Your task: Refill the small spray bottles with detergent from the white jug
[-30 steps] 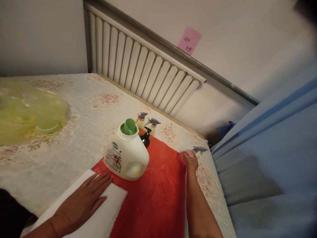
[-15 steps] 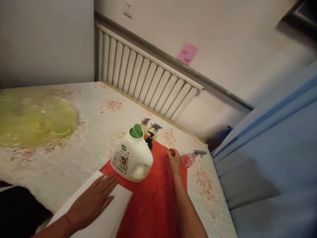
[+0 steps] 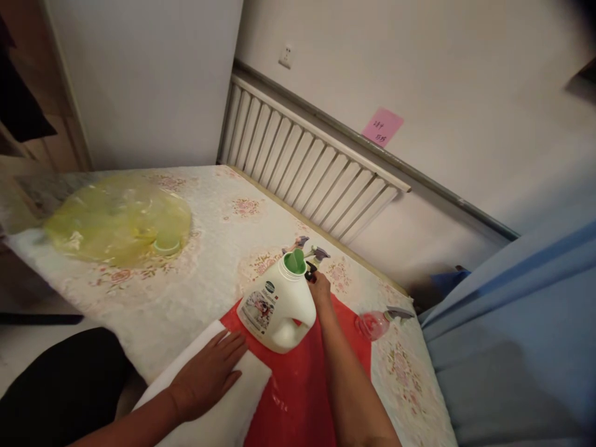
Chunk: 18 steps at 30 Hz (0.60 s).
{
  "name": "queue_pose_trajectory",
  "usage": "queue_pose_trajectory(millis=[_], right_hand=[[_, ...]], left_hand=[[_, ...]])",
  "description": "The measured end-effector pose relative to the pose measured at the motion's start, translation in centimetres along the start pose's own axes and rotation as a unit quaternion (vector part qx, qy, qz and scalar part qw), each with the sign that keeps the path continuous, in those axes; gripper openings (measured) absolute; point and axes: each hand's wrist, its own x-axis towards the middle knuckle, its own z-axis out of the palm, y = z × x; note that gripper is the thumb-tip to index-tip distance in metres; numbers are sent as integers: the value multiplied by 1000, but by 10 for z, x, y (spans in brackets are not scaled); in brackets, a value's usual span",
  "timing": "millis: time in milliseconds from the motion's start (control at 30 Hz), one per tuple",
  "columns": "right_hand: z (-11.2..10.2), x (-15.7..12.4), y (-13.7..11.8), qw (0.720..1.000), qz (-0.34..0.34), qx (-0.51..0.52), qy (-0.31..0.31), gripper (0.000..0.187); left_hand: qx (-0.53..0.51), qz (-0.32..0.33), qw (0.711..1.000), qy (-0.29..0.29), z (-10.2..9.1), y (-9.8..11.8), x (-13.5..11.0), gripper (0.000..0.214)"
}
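Note:
My left hand (image 3: 212,371) lies flat with spread fingers on a white foam sheet (image 3: 223,410) at the near edge of the table. A white detergent jug (image 3: 278,305) with a green cap stands on a red mat (image 3: 307,385) just beyond it. My right hand (image 3: 320,287) reaches behind the jug and closes around a small black pump bottle (image 3: 310,273). Two small spray bottles with purple triggers (image 3: 320,252) stand right behind it. A pink spray bottle (image 3: 376,323) lies on its side at the mat's right edge, apart from both hands.
A yellow translucent plastic bag (image 3: 118,217) lies at the table's far left on the floral tablecloth (image 3: 209,248). A white radiator (image 3: 307,167) runs along the wall behind, under a pink sticky note (image 3: 382,126). Blue fabric (image 3: 516,335) hangs at the right.
My right hand let go of the pink spray bottle, moved left across the mat and closed on the black pump bottle behind the jug. My left hand stayed flat on the white sheet.

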Motion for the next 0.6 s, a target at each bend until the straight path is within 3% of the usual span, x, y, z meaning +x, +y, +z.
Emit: queue_pose_trajectory(millis=[233, 400, 600], right_hand=[[-22, -14, 8, 999, 37, -27, 23, 21], [-60, -33, 17, 995, 57, -48, 61, 27], [-106, -79, 33, 991, 80, -57, 94, 32]], left_hand=[[0, 4, 1000, 14, 7, -2, -3, 49], [-10, 10, 999, 43, 14, -3, -3, 47], [-23, 11, 998, 52, 12, -2, -3, 53]])
